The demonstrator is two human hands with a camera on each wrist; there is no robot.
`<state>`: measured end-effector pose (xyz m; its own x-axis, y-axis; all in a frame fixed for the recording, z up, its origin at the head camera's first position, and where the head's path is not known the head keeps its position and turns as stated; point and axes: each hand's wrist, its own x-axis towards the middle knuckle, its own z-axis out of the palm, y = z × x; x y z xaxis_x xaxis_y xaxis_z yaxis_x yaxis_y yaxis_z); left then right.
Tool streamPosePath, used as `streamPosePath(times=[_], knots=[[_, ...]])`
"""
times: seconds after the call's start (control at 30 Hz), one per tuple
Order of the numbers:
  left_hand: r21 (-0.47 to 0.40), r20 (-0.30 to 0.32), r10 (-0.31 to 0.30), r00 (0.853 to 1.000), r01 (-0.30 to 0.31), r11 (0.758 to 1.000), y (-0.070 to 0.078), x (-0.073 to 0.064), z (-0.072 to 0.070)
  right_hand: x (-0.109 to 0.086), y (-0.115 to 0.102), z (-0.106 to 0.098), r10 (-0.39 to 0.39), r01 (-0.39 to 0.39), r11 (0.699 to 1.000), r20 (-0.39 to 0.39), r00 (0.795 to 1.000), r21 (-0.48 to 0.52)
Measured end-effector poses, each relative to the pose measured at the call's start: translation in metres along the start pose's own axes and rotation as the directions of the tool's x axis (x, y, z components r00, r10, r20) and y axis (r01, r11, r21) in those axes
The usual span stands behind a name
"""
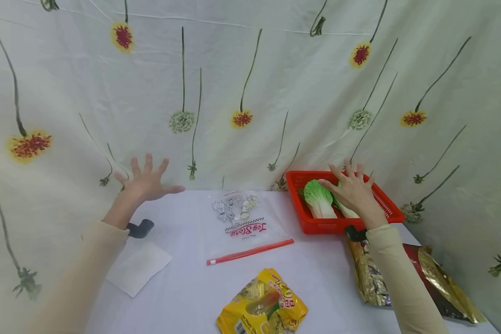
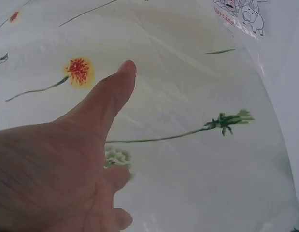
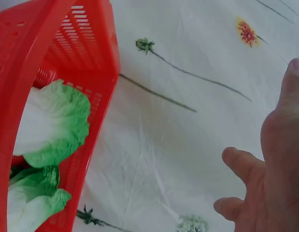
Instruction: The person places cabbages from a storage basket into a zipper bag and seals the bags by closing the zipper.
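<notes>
Both hands are raised with fingers spread, holding nothing. My left hand hovers over the table's back left edge, and its thumb stands out in the left wrist view. My right hand is above the red plastic basket, overlapping its right part in the head view. Two heads of leafy cabbage, one of them this green-and-white cabbage, lie in the basket. Between the hands a clear zip bag printed "Toy Story" lies flat, its red slider strip toward me.
A yellow snack bag lies at the front middle. Gold packets and a red-and-gold pouch are beside the right forearm. A white paper napkin lies at left. Flower-printed cloth hangs behind the table.
</notes>
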<state>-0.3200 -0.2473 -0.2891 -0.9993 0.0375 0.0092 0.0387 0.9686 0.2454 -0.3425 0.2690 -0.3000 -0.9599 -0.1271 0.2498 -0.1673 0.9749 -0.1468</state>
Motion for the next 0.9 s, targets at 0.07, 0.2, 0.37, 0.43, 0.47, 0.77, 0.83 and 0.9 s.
streamPosePath(times=[0.07, 0.2, 0.37, 0.43, 0.47, 0.77, 0.83, 0.9], knots=[[0.022, -0.022, 0.043, 0.999, -0.043, 0.999, 0.007, 0.004, 0.002, 0.0, -0.003, 0.0, -0.027, 0.028, 0.999, -0.032, 0.999, 0.021], [0.029, -0.063, 0.188, 0.98, -0.187, 0.982, 0.03, 0.013, 0.019, -0.001, -0.017, 0.006, -0.098, 0.106, 0.988, -0.074, 0.992, 0.113], [-0.085, -0.022, 0.336, 0.942, -0.336, 0.938, 0.07, 0.016, 0.061, -0.01, -0.045, 0.027, -0.151, 0.158, 0.942, -0.046, 0.988, 0.296], [-0.115, 0.016, 0.353, 0.935, -0.349, 0.93, 0.086, 0.014, 0.08, -0.015, -0.056, 0.039, -0.18, 0.185, 0.919, -0.047, 0.982, 0.347], [-0.123, 0.034, 0.356, 0.934, -0.35, 0.929, 0.094, 0.013, 0.089, -0.018, -0.062, 0.045, -0.196, 0.201, 0.909, -0.051, 0.979, 0.366], [-0.122, 0.19, 0.422, 0.886, -0.405, 0.906, 0.127, 0.003, 0.154, -0.047, -0.088, 0.103, -0.19, 0.109, 0.8, 0.076, 0.979, 0.59], [-0.127, 0.221, 0.417, 0.882, -0.398, 0.909, 0.129, 0.002, 0.164, -0.051, -0.089, 0.113, -0.182, 0.054, 0.782, 0.145, 0.973, 0.621], [-0.126, 0.242, 0.412, 0.878, -0.393, 0.911, 0.131, 0.0, 0.172, -0.053, -0.088, 0.122, -0.184, 0.019, 0.774, 0.196, 0.963, 0.633]])
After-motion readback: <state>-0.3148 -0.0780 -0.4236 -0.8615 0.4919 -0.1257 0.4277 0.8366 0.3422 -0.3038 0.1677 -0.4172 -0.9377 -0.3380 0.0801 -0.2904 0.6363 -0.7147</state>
